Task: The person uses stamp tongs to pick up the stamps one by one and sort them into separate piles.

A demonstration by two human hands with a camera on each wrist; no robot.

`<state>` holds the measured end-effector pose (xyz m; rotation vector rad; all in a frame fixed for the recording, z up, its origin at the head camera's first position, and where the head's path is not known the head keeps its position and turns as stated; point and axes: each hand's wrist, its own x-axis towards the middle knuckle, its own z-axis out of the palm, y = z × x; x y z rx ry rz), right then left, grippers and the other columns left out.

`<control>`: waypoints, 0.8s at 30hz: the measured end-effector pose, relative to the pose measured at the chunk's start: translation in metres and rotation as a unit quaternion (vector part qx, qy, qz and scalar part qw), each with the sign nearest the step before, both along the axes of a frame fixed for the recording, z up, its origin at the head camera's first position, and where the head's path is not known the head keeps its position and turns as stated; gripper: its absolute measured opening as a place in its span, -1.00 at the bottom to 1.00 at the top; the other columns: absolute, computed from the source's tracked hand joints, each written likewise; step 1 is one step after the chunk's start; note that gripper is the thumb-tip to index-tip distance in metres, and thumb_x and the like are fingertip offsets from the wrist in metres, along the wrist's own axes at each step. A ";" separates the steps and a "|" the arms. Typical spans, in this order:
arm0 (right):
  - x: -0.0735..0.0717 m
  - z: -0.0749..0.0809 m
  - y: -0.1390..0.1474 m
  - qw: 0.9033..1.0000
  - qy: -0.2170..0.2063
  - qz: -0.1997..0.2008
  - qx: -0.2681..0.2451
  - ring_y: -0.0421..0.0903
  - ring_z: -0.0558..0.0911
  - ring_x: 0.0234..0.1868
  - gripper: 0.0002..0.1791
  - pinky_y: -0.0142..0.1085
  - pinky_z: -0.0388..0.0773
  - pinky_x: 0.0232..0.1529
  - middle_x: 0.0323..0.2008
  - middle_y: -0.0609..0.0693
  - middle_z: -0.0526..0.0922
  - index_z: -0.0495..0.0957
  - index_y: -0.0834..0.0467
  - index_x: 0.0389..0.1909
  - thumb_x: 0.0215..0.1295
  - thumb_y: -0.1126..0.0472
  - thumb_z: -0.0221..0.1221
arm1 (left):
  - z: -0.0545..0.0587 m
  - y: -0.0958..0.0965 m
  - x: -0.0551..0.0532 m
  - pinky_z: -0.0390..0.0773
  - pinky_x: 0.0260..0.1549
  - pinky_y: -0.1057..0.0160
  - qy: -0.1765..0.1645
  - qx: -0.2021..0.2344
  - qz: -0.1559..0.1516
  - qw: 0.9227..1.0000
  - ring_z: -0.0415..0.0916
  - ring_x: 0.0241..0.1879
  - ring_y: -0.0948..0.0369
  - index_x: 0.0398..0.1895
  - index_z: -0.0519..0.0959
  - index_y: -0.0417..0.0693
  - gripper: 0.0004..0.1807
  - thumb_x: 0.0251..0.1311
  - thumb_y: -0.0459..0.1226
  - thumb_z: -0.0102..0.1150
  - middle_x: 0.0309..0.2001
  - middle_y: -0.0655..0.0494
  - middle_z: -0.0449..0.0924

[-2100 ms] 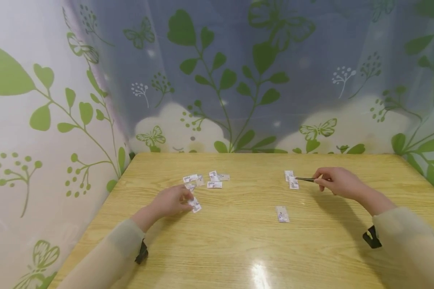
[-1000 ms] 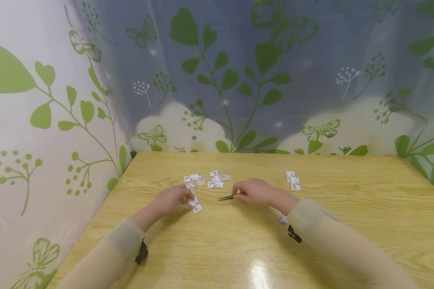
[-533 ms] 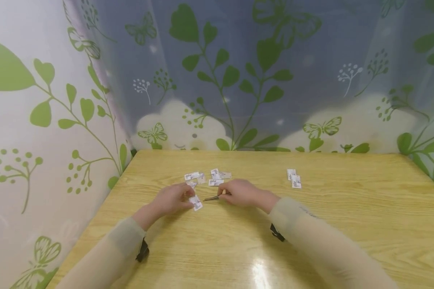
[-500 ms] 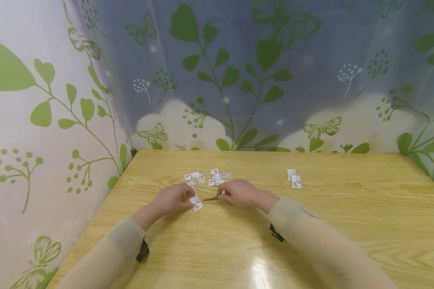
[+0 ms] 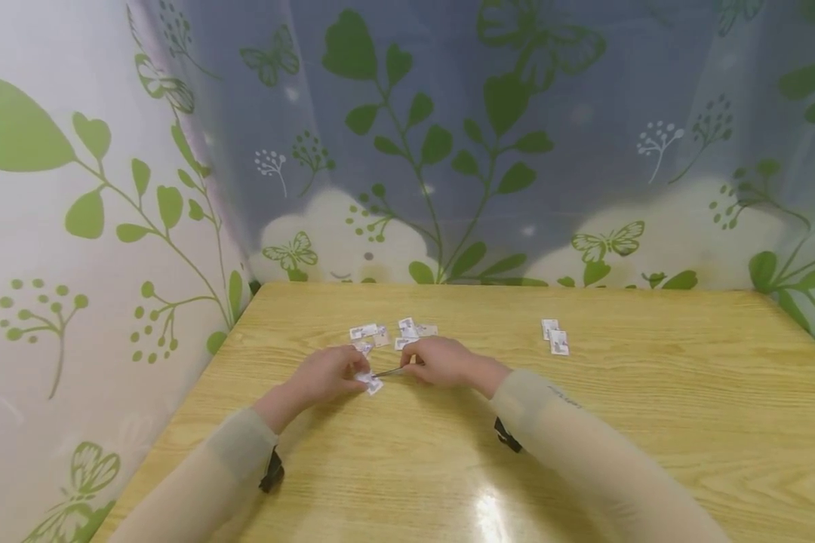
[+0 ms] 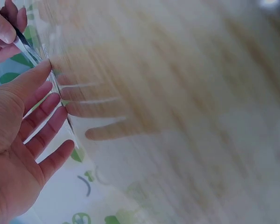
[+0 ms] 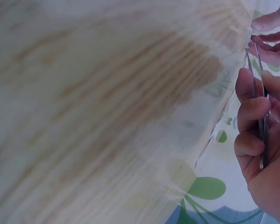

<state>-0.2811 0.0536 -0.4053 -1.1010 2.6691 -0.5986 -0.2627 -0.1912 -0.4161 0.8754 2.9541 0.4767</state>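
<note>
My left hand [image 5: 318, 375] rests at the left of the wooden table, its thumb and fingertips touching a small white printed card [image 5: 374, 385]. In the left wrist view the fingers of my left hand [image 6: 23, 116] are spread and nearly straight, tips at the tabletop. My right hand [image 5: 444, 360] pinches metal tweezers [image 5: 389, 372], whose tips reach the card beside the left fingers. The tweezers [image 7: 263, 116] have their prongs slightly apart in the right wrist view. Whether they grip the card cannot be told.
Several similar cards [image 5: 364, 331] lie loosely grouped behind the left hand, and another group [image 5: 407, 328] sits behind the right hand. Two overlapping cards [image 5: 558, 342] lie at the far right. A leaf-patterned curtain [image 5: 448, 151] borders the table's [image 5: 652, 392] back edge.
My right hand has carried the tweezers leftward from the two cards at right to the card at my left fingertips. The lone card at centre right is now covered by the right sleeve. Left hand stays put.
</note>
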 end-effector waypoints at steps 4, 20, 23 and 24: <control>0.000 0.003 0.004 0.999 -0.041 -0.015 0.003 -0.23 0.49 -0.57 -0.88 -0.30 0.42 -0.41 -0.61 -0.11 0.57 0.59 0.05 -0.23 0.44 0.14 0.11 | -0.002 0.001 -0.001 0.52 -0.25 0.14 -0.002 -0.005 -0.003 1.000 0.53 -0.30 0.21 -0.23 0.61 0.02 -0.78 0.09 -0.16 0.40 -0.31 0.21 0.59; 0.001 0.007 0.001 0.998 -0.065 0.014 -0.022 -0.25 0.44 -0.64 -0.85 -0.34 0.40 -0.42 -0.62 -0.02 0.60 0.61 0.14 -0.18 0.44 0.20 0.09 | 0.004 -0.001 0.002 0.53 -0.23 0.14 -0.026 0.026 0.019 0.999 0.55 -0.30 0.20 -0.25 0.62 -0.02 -0.75 0.03 -0.20 0.45 -0.30 0.20 0.63; 0.000 0.005 -0.002 0.998 -0.057 0.016 -0.024 -0.25 0.44 -0.64 -0.86 -0.34 0.42 -0.42 -0.62 -0.02 0.59 0.61 0.14 -0.18 0.43 0.21 0.10 | 0.005 -0.001 0.003 0.53 -0.25 0.14 -0.022 0.026 0.015 0.999 0.55 -0.31 0.20 -0.27 0.62 -0.02 -0.77 0.02 -0.22 0.45 -0.31 0.20 0.63; 0.000 0.004 -0.003 0.998 -0.053 0.016 -0.023 -0.25 0.44 -0.63 -0.87 -0.34 0.42 -0.40 -0.63 -0.03 0.59 0.60 0.13 -0.19 0.43 0.20 0.10 | 0.005 -0.001 0.003 0.53 -0.25 0.14 -0.022 0.025 0.015 0.999 0.54 -0.32 0.21 -0.27 0.62 -0.01 -0.77 0.02 -0.22 0.46 -0.32 0.20 0.63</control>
